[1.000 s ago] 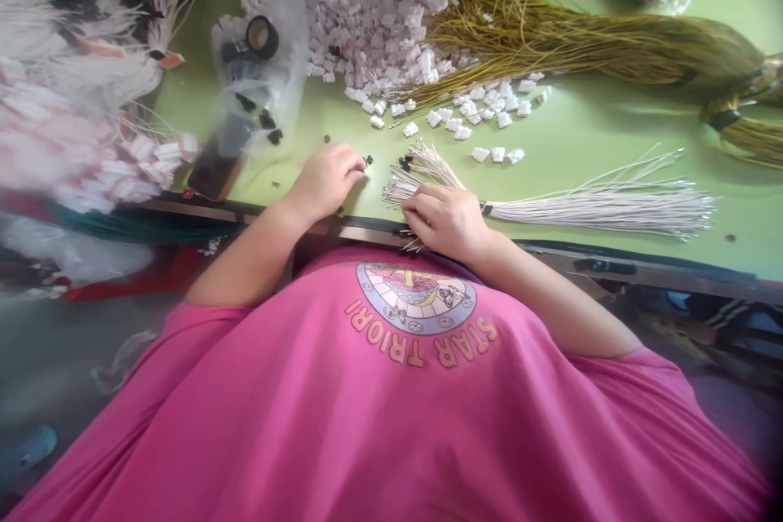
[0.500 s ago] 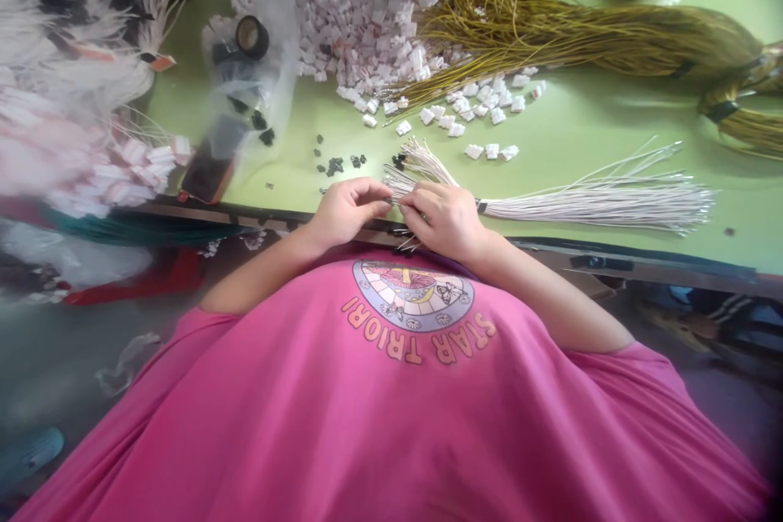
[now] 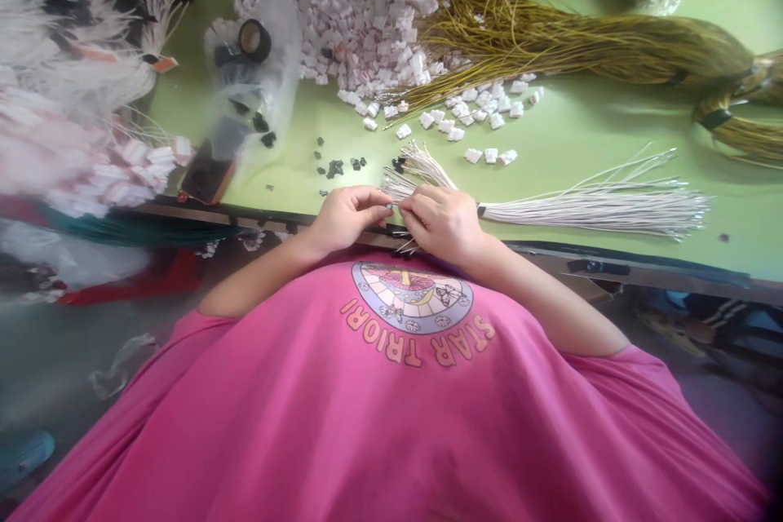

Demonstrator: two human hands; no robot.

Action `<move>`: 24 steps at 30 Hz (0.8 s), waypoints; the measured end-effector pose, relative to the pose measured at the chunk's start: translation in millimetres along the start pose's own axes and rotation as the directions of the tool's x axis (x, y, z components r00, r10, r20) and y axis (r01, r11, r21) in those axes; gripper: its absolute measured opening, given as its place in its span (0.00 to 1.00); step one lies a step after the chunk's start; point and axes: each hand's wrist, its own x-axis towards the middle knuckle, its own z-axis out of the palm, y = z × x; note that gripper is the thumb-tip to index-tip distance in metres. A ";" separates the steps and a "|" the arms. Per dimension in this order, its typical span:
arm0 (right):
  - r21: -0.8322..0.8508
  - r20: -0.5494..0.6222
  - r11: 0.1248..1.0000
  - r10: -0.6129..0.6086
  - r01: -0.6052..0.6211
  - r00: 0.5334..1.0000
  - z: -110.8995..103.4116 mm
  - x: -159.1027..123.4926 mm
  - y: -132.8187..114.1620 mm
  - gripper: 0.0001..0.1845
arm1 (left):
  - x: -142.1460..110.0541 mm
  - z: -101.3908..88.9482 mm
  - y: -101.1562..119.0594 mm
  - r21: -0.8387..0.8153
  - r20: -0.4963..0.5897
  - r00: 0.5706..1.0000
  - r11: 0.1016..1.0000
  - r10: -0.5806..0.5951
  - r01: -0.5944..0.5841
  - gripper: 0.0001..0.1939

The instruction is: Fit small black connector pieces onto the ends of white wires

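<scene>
At the table's front edge, my left hand (image 3: 350, 217) is closed in a pinch, with a tiny dark piece partly showing between thumb and forefinger. Facing it, my right hand (image 3: 445, 220) pinches a white wire whose end points at the left fingertips. A bundle of white wires (image 3: 587, 204), bound with dark tape, stretches out to the right from under my right hand. Its other ends fan out above and around those fingers. Small black connector pieces (image 3: 334, 168) lie loose just beyond my left hand. Whether the wire end touches the dark piece is too small to tell.
White connectors (image 3: 367, 24) are heaped at the back, some scattered nearer. Yellow wires (image 3: 587, 37) run along the back right. A clear plastic bag (image 3: 281, 41) with a tape roll (image 3: 254, 39) and a phone-like dark object (image 3: 209, 171) lie left. More white wires and connectors (image 3: 67, 130) fill the far left.
Both hands stay nearly in place. The left fingertips have shifted slightly, and the tiny dark piece between them shows a little more. The view has tilted slightly.
</scene>
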 end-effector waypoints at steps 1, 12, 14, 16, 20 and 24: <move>-0.012 -0.001 1.000 -0.005 0.005 1.000 0.7 -0.1 0.0 0.18 | -0.2 1.1 -0.4 0.004 0.007 1.000 1.000 0.002 -0.002 0.13; 0.001 0.138 0.990 -0.139 0.140 0.981 -4.2 -3.5 2.5 0.18 | -8.3 -0.6 3.4 0.456 0.258 0.934 0.821 0.247 -0.343 0.08; 0.090 0.249 0.970 -0.243 0.227 0.938 -13.6 -3.0 5.2 0.18 | -13.5 -9.3 3.8 0.533 0.394 0.877 0.710 0.274 -0.461 0.09; 0.170 0.328 0.964 -0.253 0.207 0.910 -19.5 -1.9 8.2 0.17 | -17.9 -23.6 1.6 0.601 0.371 0.876 0.640 0.307 -0.479 0.10; 0.062 0.359 0.996 0.038 -0.065 0.933 -14.5 3.3 7.8 0.16 | -19.5 -62.3 -8.4 0.754 -0.018 0.926 0.614 0.376 -0.235 0.10; -0.212 0.378 0.974 0.158 -0.081 0.912 -0.8 11.2 -3.5 0.14 | -13.8 -86.7 -18.0 0.790 -0.127 0.945 0.607 0.301 -0.087 0.09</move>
